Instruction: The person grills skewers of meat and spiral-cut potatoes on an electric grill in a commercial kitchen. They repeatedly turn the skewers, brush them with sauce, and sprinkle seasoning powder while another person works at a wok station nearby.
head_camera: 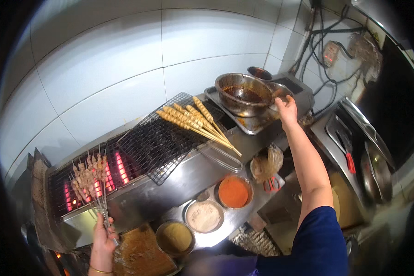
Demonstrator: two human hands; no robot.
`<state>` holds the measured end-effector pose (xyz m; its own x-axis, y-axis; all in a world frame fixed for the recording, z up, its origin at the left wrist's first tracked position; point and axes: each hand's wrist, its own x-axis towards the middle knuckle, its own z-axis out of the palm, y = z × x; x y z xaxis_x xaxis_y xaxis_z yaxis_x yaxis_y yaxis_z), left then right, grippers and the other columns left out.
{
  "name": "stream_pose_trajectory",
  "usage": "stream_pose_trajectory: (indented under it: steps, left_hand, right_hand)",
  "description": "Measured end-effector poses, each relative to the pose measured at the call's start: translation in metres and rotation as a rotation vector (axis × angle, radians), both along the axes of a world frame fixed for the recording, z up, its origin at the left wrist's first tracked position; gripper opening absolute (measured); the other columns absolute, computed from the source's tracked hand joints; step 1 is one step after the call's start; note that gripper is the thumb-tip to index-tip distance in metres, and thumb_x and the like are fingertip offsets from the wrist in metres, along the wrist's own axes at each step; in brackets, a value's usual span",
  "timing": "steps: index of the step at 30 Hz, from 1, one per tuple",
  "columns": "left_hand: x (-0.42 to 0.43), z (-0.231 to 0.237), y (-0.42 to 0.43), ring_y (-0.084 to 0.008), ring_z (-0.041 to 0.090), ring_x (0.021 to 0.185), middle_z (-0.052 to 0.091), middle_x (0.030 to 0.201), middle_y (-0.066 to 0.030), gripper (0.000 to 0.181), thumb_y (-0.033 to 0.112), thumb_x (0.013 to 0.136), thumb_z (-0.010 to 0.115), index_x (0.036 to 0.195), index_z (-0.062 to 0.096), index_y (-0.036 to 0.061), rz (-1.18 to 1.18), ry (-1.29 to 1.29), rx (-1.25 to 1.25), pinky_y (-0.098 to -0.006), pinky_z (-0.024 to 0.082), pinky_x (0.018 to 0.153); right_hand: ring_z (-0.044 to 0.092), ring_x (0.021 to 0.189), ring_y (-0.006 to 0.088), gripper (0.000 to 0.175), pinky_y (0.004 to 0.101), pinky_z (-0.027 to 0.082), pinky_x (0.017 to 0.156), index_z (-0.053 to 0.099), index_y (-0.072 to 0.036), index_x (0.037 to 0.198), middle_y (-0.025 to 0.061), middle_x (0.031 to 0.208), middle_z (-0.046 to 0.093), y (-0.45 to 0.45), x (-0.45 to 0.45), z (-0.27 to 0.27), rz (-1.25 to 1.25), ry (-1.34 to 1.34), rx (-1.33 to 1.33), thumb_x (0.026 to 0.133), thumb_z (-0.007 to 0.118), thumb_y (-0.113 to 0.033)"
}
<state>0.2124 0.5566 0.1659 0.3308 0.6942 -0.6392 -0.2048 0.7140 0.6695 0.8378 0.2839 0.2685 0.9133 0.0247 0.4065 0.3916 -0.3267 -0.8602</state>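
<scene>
My left hand point(104, 233) is closed around the handle ends of metal skewers, threaded with pieces of meat point(86, 177) that lie over the glowing grill point(121, 167). My right hand point(287, 108) reaches to a small metal bowl point(282, 90), fingertips at its near side; whether they pinch anything is unclear. Just left of that hand, a large steel bowl point(239, 109) with dark sauce stands on a metal tray point(253, 129). Wooden skewers of pale, spiral-cut food point(196, 119) rest on a wire grate point(155, 134) over the grill's middle.
Along the near ledge stand bowls of orange-red powder point(233, 192), pale powder point(204, 216) and yellowish powder point(175, 238). A plastic bag point(268, 164) lies below my right forearm. At right, a tray holds a red-handled tool point(350, 162). Cables point(321, 69) hang on the wall.
</scene>
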Motion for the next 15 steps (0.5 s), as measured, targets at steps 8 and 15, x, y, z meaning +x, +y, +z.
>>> stream_pose_trajectory:
  steps: [8,15]
  left_hand:
    - [-0.022,0.027,0.019,-0.0113,0.048,0.052,0.059,0.077,0.0012,0.021,0.03,0.096,0.035,0.098,0.051,0.0165,-0.025,0.46,0.089,-0.025,0.033,0.039]
    - [0.017,0.026,0.002,-0.01,0.037,0.038,0.06,0.071,-0.0055,0.018,0.023,0.095,0.036,0.095,0.049,0.011,0.109,0.612,0.268,-0.0273,0.028,0.03]
  right_hand:
    - [0.066,0.076,0.0305,0.037,0.0381,0.05,0.07,0.068,-0.001,0.087,0.017,0.078,0.068,0.049,0.093,0.029,0.236,-0.198,-0.372,0.077,0.065,-0.036]
    - [0.055,0.057,0.0153,0.035,0.0324,0.044,0.056,0.064,0.002,0.078,0.0077,0.065,0.061,0.046,0.137,0.02,0.448,-0.053,-0.358,0.083,0.062,-0.033]
